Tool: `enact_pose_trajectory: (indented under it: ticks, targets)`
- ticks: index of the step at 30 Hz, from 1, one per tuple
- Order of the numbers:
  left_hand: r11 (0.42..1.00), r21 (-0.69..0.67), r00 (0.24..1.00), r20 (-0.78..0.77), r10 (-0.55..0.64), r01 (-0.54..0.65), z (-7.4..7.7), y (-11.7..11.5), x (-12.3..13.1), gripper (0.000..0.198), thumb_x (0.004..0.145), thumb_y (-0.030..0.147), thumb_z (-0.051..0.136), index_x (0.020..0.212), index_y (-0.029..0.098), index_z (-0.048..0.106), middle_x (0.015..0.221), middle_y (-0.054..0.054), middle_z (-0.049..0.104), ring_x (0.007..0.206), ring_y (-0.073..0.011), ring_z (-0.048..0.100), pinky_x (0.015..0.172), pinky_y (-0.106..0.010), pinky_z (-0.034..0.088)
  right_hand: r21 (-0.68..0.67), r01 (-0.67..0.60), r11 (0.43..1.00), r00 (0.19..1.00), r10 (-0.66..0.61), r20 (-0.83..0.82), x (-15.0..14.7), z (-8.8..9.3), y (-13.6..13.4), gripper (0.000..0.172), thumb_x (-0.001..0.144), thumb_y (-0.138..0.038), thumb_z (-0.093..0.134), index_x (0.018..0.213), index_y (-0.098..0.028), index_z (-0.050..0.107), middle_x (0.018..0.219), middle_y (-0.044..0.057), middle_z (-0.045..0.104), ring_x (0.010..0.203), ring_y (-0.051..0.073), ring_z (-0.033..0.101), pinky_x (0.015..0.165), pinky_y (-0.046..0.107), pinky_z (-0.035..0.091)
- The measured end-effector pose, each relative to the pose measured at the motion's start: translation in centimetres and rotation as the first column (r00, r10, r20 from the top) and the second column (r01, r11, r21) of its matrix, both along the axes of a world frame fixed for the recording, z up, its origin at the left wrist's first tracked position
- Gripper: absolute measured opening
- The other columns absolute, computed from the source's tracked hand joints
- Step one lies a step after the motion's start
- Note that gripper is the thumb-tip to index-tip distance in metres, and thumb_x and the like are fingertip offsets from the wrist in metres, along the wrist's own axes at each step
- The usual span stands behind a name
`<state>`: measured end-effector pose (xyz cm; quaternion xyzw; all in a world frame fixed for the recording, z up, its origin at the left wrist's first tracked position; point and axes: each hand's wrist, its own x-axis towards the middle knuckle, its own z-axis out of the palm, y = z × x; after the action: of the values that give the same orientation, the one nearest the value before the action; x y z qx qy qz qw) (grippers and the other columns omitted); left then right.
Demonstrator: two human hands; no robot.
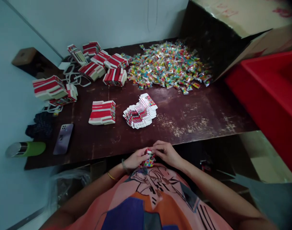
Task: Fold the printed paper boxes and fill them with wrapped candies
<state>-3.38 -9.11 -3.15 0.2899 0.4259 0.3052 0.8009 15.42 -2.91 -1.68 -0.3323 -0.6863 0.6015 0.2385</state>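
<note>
Both hands meet just below the near edge of the dark wooden table, close to my chest. My left hand and my right hand are each closed around a small red and multicoloured printed box held between them. Straight ahead on the table lies a fanned stack of flat printed box blanks. A neat red and white stack of blanks sits to its left. A big heap of small colourful wrapped candies covers the far middle of the table.
More red and white stacks crowd the far left, with white cables among them. A purple phone, a green bottle and dark gloves lie at the left edge. A red bin and a cardboard box stand on the right.
</note>
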Motion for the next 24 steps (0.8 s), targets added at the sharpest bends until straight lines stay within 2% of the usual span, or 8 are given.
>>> enact_pose_trajectory:
  ticks: [3, 5, 7, 9, 14, 17, 21, 24]
  targets:
    - [0.999, -0.039, 0.999, 0.032, -0.024, 0.025, 0.2, 0.3, -0.1, 0.045, 0.077, 0.033, 0.068, 0.117, 0.015, 0.057, 0.103, -0.007, 0.064, 0.089, -0.0177, 0.06, 0.084, -0.032, 0.045, -0.239, 0.08, 0.968, 0.996, -0.085, -0.011, -0.3, -0.8, 0.3, 0.022, 0.084, -0.035, 0.062, 0.089, -0.018, 0.073, 0.084, 0.004, 0.062, 0.066, 0.012, 0.058, 0.06, 0.025, 0.049]
    - [0.997, -0.067, 0.998, 0.047, -0.03, 0.033, 0.0, 0.4, -0.1, 0.046, 0.077, 0.034, 0.068, 0.118, 0.015, 0.057, 0.103, -0.008, 0.064, 0.089, -0.0186, 0.061, 0.084, -0.034, 0.046, -0.324, 0.091, 0.942, 0.995, -0.099, -0.007, -0.5, -1.1, 0.5, 0.024, 0.085, -0.037, 0.061, 0.088, -0.016, 0.071, 0.083, 0.003, 0.062, 0.059, 0.01, 0.055, 0.054, 0.024, 0.048]
    - [0.996, -0.08, 0.999, 0.045, -0.021, 0.025, -0.2, 0.4, -0.2, 0.047, 0.077, 0.034, 0.069, 0.117, 0.015, 0.057, 0.102, -0.008, 0.064, 0.088, -0.0184, 0.061, 0.084, -0.034, 0.046, -0.223, 0.099, 0.97, 0.995, -0.102, -0.002, -0.6, -0.9, 0.5, 0.022, 0.087, -0.035, 0.058, 0.086, -0.016, 0.07, 0.082, 0.004, 0.062, 0.065, 0.012, 0.057, 0.06, 0.025, 0.049]
    - [0.996, -0.084, 0.999, 0.049, -0.001, 0.006, -0.5, 0.3, -0.2, 0.046, 0.076, 0.033, 0.07, 0.117, 0.015, 0.057, 0.102, -0.008, 0.063, 0.087, -0.0175, 0.06, 0.084, -0.033, 0.045, -0.025, 0.069, 0.997, 0.998, -0.069, 0.003, -0.4, -0.4, 0.4, 0.02, 0.09, -0.029, 0.055, 0.086, -0.017, 0.07, 0.084, 0.005, 0.062, 0.077, 0.014, 0.059, 0.071, 0.027, 0.049]
    - [0.999, -0.051, 0.997, 0.07, -0.013, 0.017, -0.6, 0.2, -0.1, 0.047, 0.075, 0.031, 0.071, 0.117, 0.015, 0.057, 0.104, -0.006, 0.062, 0.09, -0.0166, 0.058, 0.088, -0.031, 0.042, 0.246, -0.138, 0.959, 0.989, 0.118, 0.093, 0.8, 0.8, 0.4, 0.023, 0.093, -0.021, 0.047, 0.105, -0.02, 0.067, 0.095, 0.007, 0.063, 0.086, 0.015, 0.06, 0.076, 0.027, 0.048]
    - [0.998, -0.063, 0.998, 0.064, -0.028, 0.032, -0.3, 0.4, 0.0, 0.046, 0.077, 0.034, 0.07, 0.117, 0.015, 0.056, 0.104, -0.006, 0.062, 0.09, -0.017, 0.058, 0.086, -0.031, 0.042, 0.314, -0.171, 0.934, 0.979, 0.125, 0.161, 1.1, 0.6, 0.9, 0.023, 0.092, -0.02, 0.05, 0.108, -0.021, 0.067, 0.096, 0.007, 0.065, 0.087, 0.016, 0.061, 0.077, 0.027, 0.048]
    - [0.997, -0.075, 0.999, 0.033, -0.029, 0.031, 0.0, 0.6, 0.0, 0.043, 0.078, 0.034, 0.068, 0.116, 0.017, 0.056, 0.105, -0.006, 0.061, 0.095, -0.018, 0.057, 0.088, -0.032, 0.041, 0.267, -0.138, 0.954, 0.983, 0.097, 0.158, 0.8, 0.0, 1.9, 0.019, 0.091, -0.022, 0.053, 0.1, -0.02, 0.07, 0.091, 0.006, 0.068, 0.084, 0.015, 0.063, 0.077, 0.026, 0.049]
    - [0.997, -0.075, 0.999, 0.01, -0.033, 0.033, 0.1, 0.8, 0.0, 0.047, 0.077, 0.034, 0.068, 0.119, 0.016, 0.054, 0.107, -0.007, 0.061, 0.096, -0.0183, 0.056, 0.089, -0.032, 0.041, 0.296, -0.183, 0.938, 0.971, 0.126, 0.201, 0.8, 0.4, 2.0, 0.022, 0.092, -0.018, 0.05, 0.099, -0.019, 0.071, 0.088, 0.007, 0.067, 0.081, 0.015, 0.062, 0.074, 0.025, 0.048]
